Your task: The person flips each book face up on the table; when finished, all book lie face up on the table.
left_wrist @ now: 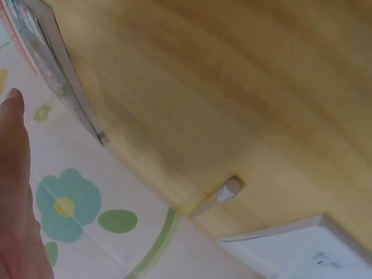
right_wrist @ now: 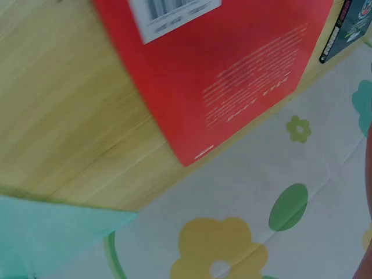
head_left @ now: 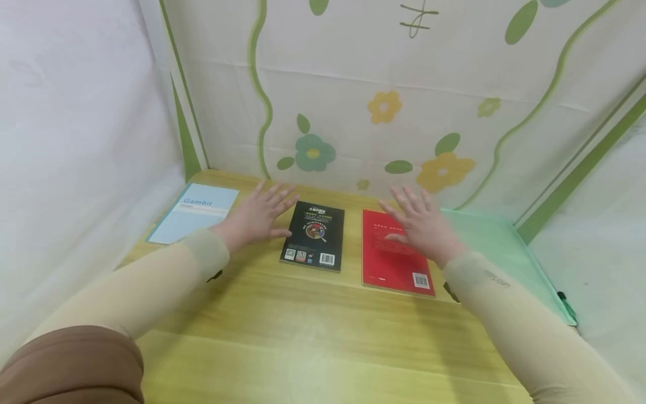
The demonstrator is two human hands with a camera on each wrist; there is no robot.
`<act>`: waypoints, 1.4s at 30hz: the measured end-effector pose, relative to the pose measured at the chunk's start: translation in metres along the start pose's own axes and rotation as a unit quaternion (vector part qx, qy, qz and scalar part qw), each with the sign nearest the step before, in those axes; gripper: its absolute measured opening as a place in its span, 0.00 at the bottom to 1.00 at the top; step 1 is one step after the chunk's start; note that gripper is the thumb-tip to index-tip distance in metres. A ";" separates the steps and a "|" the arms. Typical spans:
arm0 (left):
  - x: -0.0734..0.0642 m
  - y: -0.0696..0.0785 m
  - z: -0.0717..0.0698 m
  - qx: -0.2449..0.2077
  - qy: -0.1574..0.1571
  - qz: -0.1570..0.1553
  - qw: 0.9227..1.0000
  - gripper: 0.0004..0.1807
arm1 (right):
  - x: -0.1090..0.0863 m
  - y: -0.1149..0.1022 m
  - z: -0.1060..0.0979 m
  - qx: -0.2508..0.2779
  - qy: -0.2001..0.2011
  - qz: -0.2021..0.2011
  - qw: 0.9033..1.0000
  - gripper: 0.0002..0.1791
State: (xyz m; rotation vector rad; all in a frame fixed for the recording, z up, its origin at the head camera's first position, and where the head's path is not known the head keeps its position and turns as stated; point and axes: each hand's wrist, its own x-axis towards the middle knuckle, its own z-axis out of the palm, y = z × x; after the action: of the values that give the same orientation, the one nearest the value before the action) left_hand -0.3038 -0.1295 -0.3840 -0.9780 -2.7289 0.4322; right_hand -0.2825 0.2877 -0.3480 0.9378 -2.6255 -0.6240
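Observation:
In the head view, my left hand (head_left: 254, 216) is spread flat with fingers apart, between a pale blue booklet marked "Gambit" (head_left: 207, 196) and a black book (head_left: 333, 230); its thumb overlaps the black book's left edge. My right hand (head_left: 429, 227), also spread and holding nothing, hovers over a red book (head_left: 378, 272) and hides its upper right part. Both books lie with barcodes toward me. The left wrist view has a small white-capped object (left_wrist: 231, 187) on the table near the booklet (left_wrist: 317, 250); the left hand hides it in the head view.
A mint-green translucent folder (head_left: 504, 247) lies at the right end of the wooden table (head_left: 303, 325). A white cloth with printed flowers (head_left: 343, 67) rises along the table's back edge. White fabric walls (head_left: 75, 112) close off both sides.

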 end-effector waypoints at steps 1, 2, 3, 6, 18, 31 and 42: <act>-0.002 0.002 0.001 -0.001 -0.001 -0.001 1.000 0.52 | 0.003 -0.002 0.000 0.001 0.000 0.002 1.000 0.51; -0.004 0.003 0.002 -0.003 -0.004 -0.001 1.000 0.52 | 0.006 -0.004 0.001 0.002 -0.001 0.005 1.000 0.51; -0.007 0.005 0.004 -0.006 -0.004 0.000 1.000 0.52 | 0.008 -0.007 0.001 0.008 -0.003 0.008 1.000 0.51; -0.015 0.010 0.006 -0.024 -0.007 -0.001 1.000 0.52 | 0.015 -0.014 0.003 0.035 -0.012 0.015 0.999 0.51; -0.035 0.038 -0.005 -0.211 -0.022 -0.073 0.975 0.34 | 0.057 -0.047 0.008 0.177 -0.001 0.083 0.981 0.45; -0.040 0.053 -0.007 -0.354 -0.092 -0.136 0.921 0.13 | 0.102 -0.081 0.018 0.295 -0.079 0.119 0.945 0.47; -0.046 0.049 -0.007 -0.548 -0.122 -0.212 0.800 0.09 | 0.123 -0.073 0.035 0.387 -0.131 0.160 0.899 0.49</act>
State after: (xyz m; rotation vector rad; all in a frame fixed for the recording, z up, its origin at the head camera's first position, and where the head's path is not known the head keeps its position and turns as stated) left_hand -0.2382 -0.1222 -0.3987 -0.3895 -3.2201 -1.3224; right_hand -0.3497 0.1670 -0.3992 0.5727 -3.2251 0.4563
